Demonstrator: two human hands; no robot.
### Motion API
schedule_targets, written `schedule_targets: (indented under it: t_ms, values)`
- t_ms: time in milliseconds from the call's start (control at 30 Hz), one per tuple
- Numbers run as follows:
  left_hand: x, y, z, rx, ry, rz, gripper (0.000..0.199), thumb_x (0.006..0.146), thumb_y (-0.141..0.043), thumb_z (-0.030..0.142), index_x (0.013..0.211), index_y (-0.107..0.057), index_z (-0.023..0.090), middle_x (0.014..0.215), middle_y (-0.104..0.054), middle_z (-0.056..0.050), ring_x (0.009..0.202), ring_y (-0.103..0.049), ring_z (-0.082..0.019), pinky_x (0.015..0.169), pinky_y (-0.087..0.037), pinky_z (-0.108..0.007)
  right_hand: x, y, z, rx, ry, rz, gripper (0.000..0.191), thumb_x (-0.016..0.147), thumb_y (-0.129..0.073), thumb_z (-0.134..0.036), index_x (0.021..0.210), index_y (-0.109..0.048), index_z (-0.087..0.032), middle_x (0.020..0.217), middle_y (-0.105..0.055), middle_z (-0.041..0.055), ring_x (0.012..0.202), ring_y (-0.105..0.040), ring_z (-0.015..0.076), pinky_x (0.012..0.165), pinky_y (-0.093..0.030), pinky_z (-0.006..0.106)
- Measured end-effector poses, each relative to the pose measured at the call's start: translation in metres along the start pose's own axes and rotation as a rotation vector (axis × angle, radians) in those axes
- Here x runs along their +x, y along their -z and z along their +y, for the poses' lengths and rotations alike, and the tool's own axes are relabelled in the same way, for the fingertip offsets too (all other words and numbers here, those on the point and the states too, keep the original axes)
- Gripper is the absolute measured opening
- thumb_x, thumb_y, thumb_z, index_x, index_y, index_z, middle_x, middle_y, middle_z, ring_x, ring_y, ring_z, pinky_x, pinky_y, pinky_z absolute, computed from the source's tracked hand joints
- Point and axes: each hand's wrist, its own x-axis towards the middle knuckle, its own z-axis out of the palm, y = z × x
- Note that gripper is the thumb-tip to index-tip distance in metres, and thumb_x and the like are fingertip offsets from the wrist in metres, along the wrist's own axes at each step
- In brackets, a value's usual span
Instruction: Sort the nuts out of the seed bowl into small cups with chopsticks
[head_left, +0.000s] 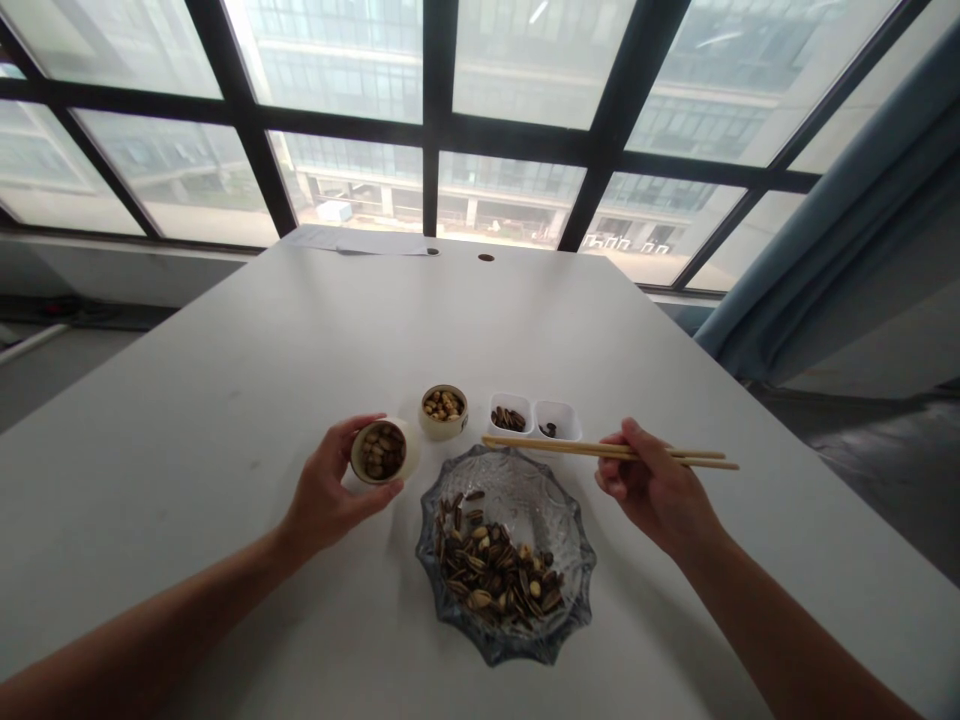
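Observation:
My left hand (334, 490) is wrapped round a small cream cup (409, 452), tilted towards me, with pistachio-like nuts (382, 450) inside. A pair of wooden chopsticks (555, 444) lies across the fingers of my right hand (652, 485), the tips close together and pointing left. Those tips hover over the far rim of a scalloped glass bowl (577, 640); nothing shows between them. Sunflower seeds and mixed nuts (495, 570) fill the bowl's lower part. Beyond it stands another cream cup (442, 430) of peanut-like nuts (444, 405).
Behind the bowl sits a white two-part dish (533, 418), sunflower seeds (508, 418) in its left part and a few dark seeds (549, 430) in its right. The white table (360, 330) runs to papers (352, 240) near the window. A blue curtain (817, 230) hangs at right.

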Motion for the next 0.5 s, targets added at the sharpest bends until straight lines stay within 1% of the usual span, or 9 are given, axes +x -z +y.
schedule_targets:
  t_ms: [100, 200, 333, 400, 433, 500]
  values:
    - [-0.001, 0.001, 0.006, 0.175, -0.1, -0.012, 0.061, 0.073, -0.079, 0.032, 0.128, -0.054, 0.02, 0.13, -0.062, -0.014, 0.118, -0.063, -0.027, 0.098, -0.055, -0.038, -0.003, -0.002, 0.001, -0.037, 0.071, -0.02, 0.036, 0.071, -0.086, -0.051, 0.067, -0.075, -0.017, 0.048, -0.065, 0.0017, 0.036, -0.055, 0.0095, 0.035, -0.046, 0.018]
    - [0.002, 0.002, 0.009, 0.294, -0.131, -0.041, 0.061, 0.074, -0.078, 0.034, 0.129, -0.055, 0.021, 0.126, -0.063, -0.012, 0.116, -0.063, -0.027, 0.097, -0.056, -0.039, -0.007, -0.008, 0.003, -0.081, 0.135, -0.025, 0.038, 0.076, -0.081, -0.054, 0.07, -0.076, -0.017, 0.05, -0.067, 0.0027, 0.037, -0.057, 0.0109, 0.036, -0.047, 0.019]
    - [0.003, 0.002, 0.01, 0.315, -0.13, -0.097, 0.061, 0.075, -0.077, 0.037, 0.13, -0.055, 0.022, 0.126, -0.063, -0.011, 0.115, -0.063, -0.027, 0.098, -0.055, -0.04, -0.019, -0.024, 0.011, -0.105, 0.218, 0.012, 0.039, 0.077, -0.08, -0.057, 0.071, -0.077, -0.018, 0.053, -0.069, 0.0042, 0.039, -0.06, 0.0135, 0.037, -0.049, 0.022]
    - [0.003, 0.001, 0.01, 0.31, -0.147, -0.124, 0.061, 0.076, -0.077, 0.037, 0.13, -0.055, 0.022, 0.127, -0.062, -0.011, 0.116, -0.063, -0.028, 0.1, -0.054, -0.041, -0.027, -0.033, 0.019, -0.143, 0.263, 0.002, 0.038, 0.08, -0.077, -0.056, 0.073, -0.076, -0.019, 0.055, -0.071, 0.005, 0.041, -0.062, 0.0151, 0.038, -0.051, 0.024]
    - [0.002, 0.001, 0.009, 0.309, -0.159, -0.133, 0.061, 0.076, -0.078, 0.036, 0.131, -0.055, 0.022, 0.128, -0.062, -0.012, 0.117, -0.063, -0.027, 0.101, -0.054, -0.041, -0.032, -0.038, 0.023, -0.175, 0.28, -0.028, 0.038, 0.083, -0.075, -0.056, 0.076, -0.077, -0.019, 0.057, -0.072, 0.0054, 0.042, -0.063, 0.0156, 0.04, -0.052, 0.025]
    - [0.002, 0.0, 0.009, 0.307, -0.173, -0.147, 0.061, 0.077, -0.078, 0.035, 0.132, -0.055, 0.022, 0.128, -0.062, -0.012, 0.118, -0.062, -0.027, 0.102, -0.054, -0.04, -0.04, -0.047, 0.031, -0.252, 0.337, -0.143, 0.036, 0.088, -0.07, -0.054, 0.082, -0.077, -0.019, 0.063, -0.074, 0.0062, 0.048, -0.066, 0.0167, 0.046, -0.055, 0.027]
